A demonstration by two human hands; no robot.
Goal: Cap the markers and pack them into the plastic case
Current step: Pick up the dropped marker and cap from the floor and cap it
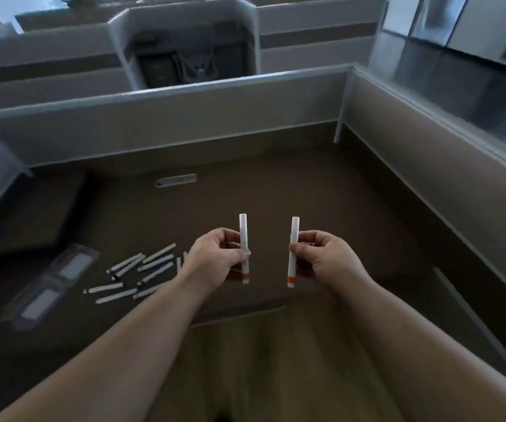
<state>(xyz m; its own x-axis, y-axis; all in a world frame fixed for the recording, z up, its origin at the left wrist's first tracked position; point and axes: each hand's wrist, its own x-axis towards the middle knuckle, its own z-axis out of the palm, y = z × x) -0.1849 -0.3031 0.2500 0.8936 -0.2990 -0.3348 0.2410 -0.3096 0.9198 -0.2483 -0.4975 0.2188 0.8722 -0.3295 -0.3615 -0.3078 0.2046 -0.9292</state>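
Two white markers are up in the air over the desk, one per hand, both roughly upright and well apart from each other. The left hand pinches the left marker between thumb and curled fingers; orange band near its lower end. The right hand pinches the right marker the same way, orange band low too. Both look capped, but that's a guess; blur makes the ends hard to read.

Loose markers lie scattered on the desk to the left of the left hand, about a dozen, pointing every which way. Some show dark tips, so likely uncapped, not sure. The plastic case sits further left, flat on the desk, near the pile but apart from it. Can't tell if it's open or closed, or whether anything is inside.

Progress judgement: early. Nothing visibly packed, pile untouched, two markers in hand and not yet in the case. Left: capping the rest and loading them all.

Hard to see: no separate caps can be picked out. The left wrist covers a couple of markers at the pile's right edge. Dim, soft focus all over. A slot-like grommet sits further back on the desk; partition walls around it.
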